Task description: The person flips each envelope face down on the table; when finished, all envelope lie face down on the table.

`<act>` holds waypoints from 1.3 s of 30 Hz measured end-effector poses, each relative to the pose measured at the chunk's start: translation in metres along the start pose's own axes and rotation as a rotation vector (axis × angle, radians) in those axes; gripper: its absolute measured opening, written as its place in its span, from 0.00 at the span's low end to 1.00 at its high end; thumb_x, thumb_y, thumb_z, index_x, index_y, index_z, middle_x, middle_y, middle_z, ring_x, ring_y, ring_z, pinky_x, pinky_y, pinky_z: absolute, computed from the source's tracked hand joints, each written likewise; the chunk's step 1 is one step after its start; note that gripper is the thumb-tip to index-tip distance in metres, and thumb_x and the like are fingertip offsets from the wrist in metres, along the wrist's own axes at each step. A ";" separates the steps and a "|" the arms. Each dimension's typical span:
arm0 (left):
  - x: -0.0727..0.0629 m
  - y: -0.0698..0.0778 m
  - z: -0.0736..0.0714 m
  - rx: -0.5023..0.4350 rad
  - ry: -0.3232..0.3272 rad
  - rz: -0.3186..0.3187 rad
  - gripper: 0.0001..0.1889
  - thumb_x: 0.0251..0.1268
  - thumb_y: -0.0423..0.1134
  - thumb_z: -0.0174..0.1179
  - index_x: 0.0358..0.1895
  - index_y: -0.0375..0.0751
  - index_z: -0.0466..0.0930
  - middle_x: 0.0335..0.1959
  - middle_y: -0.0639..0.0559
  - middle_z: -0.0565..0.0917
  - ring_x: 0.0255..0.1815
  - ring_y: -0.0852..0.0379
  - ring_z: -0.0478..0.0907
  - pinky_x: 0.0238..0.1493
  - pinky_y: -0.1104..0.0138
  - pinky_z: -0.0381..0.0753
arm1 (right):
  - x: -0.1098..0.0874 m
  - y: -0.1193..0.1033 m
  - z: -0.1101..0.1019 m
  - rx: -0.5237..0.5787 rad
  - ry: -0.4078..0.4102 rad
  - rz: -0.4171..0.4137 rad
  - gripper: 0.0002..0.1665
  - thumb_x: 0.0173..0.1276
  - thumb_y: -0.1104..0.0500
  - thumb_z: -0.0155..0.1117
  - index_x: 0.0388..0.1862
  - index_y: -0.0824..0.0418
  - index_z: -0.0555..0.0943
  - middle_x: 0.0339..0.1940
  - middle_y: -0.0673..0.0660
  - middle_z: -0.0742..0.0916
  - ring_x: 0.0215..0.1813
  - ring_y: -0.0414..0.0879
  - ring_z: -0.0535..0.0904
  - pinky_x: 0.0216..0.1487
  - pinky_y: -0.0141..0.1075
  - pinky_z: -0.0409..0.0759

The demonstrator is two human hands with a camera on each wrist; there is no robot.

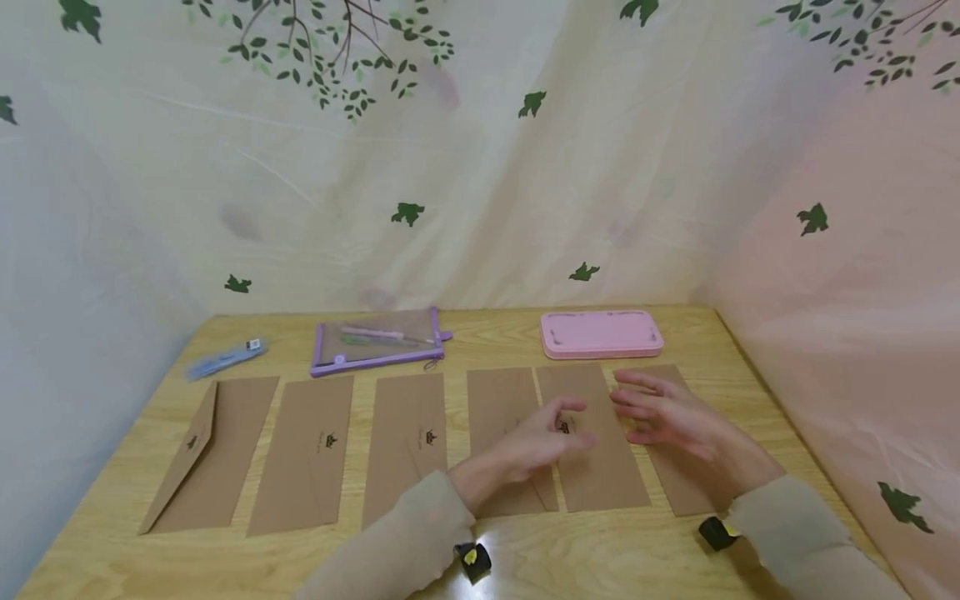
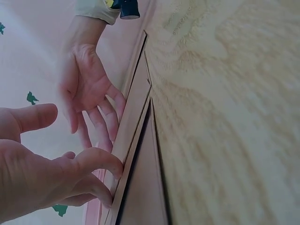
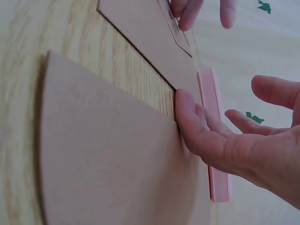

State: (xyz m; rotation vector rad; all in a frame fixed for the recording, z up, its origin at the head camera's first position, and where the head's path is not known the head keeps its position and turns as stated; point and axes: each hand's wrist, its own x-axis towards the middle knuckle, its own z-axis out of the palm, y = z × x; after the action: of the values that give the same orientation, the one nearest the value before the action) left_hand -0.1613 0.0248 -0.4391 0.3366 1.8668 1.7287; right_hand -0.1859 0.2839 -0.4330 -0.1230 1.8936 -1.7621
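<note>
Several brown paper envelopes lie in a row across the wooden table. My left hand (image 1: pixel 536 442) is over the envelope second from the right (image 1: pixel 600 479), palm turned inward and fingers loosely bent; in the left wrist view its fingertips (image 2: pixel 115 168) come right at an envelope's surface. Over the gap between that envelope and the rightmost envelope (image 1: pixel 678 479) is my right hand (image 1: pixel 678 421), its fingers spread. The right wrist view shows one of its fingertips (image 3: pixel 184 99) down at the envelope edges. Neither hand holds anything.
Behind the row are a pink pencil case (image 1: pixel 600 332), a clear pouch with purple edging (image 1: pixel 378 340) and pens inside, and a thin blue packet (image 1: pixel 225 360). The leftmost envelope (image 1: pixel 236 450) shows its pointed flap. A leaf-print curtain (image 1: pixel 480 167) hangs behind the table (image 1: pixel 585 558).
</note>
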 end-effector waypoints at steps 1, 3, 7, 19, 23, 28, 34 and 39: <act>0.000 0.000 0.000 0.002 -0.002 -0.004 0.30 0.69 0.40 0.66 0.71 0.41 0.68 0.71 0.36 0.66 0.71 0.42 0.63 0.70 0.46 0.67 | 0.000 0.000 0.000 0.000 -0.002 -0.001 0.41 0.83 0.56 0.51 0.82 0.67 0.45 0.79 0.75 0.57 0.79 0.68 0.52 0.60 0.53 0.79; -0.001 -0.001 0.000 0.006 -0.005 -0.004 0.30 0.68 0.41 0.66 0.71 0.41 0.68 0.72 0.36 0.65 0.71 0.43 0.63 0.69 0.46 0.68 | 0.000 0.000 0.001 0.001 0.000 0.001 0.40 0.83 0.55 0.51 0.82 0.67 0.46 0.79 0.74 0.57 0.79 0.68 0.52 0.60 0.53 0.80; -0.002 -0.001 -0.001 0.010 -0.007 -0.005 0.30 0.68 0.40 0.66 0.71 0.41 0.68 0.71 0.35 0.66 0.67 0.43 0.65 0.65 0.48 0.72 | 0.000 0.001 0.001 0.007 0.001 0.002 0.40 0.82 0.55 0.52 0.82 0.67 0.47 0.79 0.74 0.58 0.78 0.67 0.53 0.60 0.52 0.80; -0.004 0.000 -0.004 0.045 0.001 -0.007 0.32 0.67 0.42 0.67 0.72 0.41 0.68 0.72 0.35 0.65 0.67 0.42 0.66 0.64 0.47 0.74 | 0.003 0.000 -0.002 0.016 -0.017 0.018 0.41 0.83 0.54 0.52 0.82 0.67 0.46 0.80 0.73 0.58 0.77 0.62 0.58 0.60 0.52 0.80; -0.007 0.000 -0.007 0.017 0.021 -0.004 0.31 0.67 0.40 0.67 0.71 0.39 0.68 0.71 0.35 0.66 0.65 0.43 0.67 0.62 0.47 0.74 | 0.008 -0.001 0.000 0.025 -0.032 0.012 0.40 0.83 0.54 0.52 0.82 0.66 0.48 0.80 0.72 0.59 0.77 0.63 0.57 0.61 0.52 0.79; -0.008 0.000 -0.009 -0.017 0.032 -0.020 0.29 0.67 0.37 0.67 0.70 0.38 0.69 0.66 0.35 0.70 0.57 0.45 0.70 0.58 0.49 0.76 | 0.012 -0.004 0.002 0.045 -0.042 0.032 0.40 0.83 0.54 0.52 0.82 0.66 0.48 0.80 0.73 0.57 0.79 0.66 0.54 0.61 0.53 0.79; -0.004 0.001 -0.009 -0.039 0.017 -0.027 0.31 0.65 0.35 0.67 0.70 0.37 0.68 0.66 0.35 0.70 0.59 0.45 0.69 0.61 0.46 0.75 | 0.008 -0.007 0.001 0.040 -0.054 0.041 0.39 0.84 0.55 0.49 0.82 0.67 0.45 0.81 0.73 0.52 0.80 0.68 0.49 0.62 0.53 0.77; -0.001 0.001 -0.008 -0.034 -0.009 -0.031 0.33 0.64 0.34 0.69 0.71 0.38 0.68 0.68 0.37 0.69 0.64 0.43 0.68 0.61 0.45 0.76 | 0.002 -0.006 -0.001 0.026 -0.062 0.038 0.40 0.84 0.55 0.48 0.83 0.67 0.43 0.81 0.73 0.50 0.80 0.68 0.47 0.62 0.53 0.77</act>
State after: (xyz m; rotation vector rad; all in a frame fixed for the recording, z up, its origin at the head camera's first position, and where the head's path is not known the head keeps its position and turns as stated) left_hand -0.1649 0.0180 -0.4380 0.3003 1.8251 1.7331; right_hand -0.1897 0.2834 -0.4278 -0.1295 1.8173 -1.7374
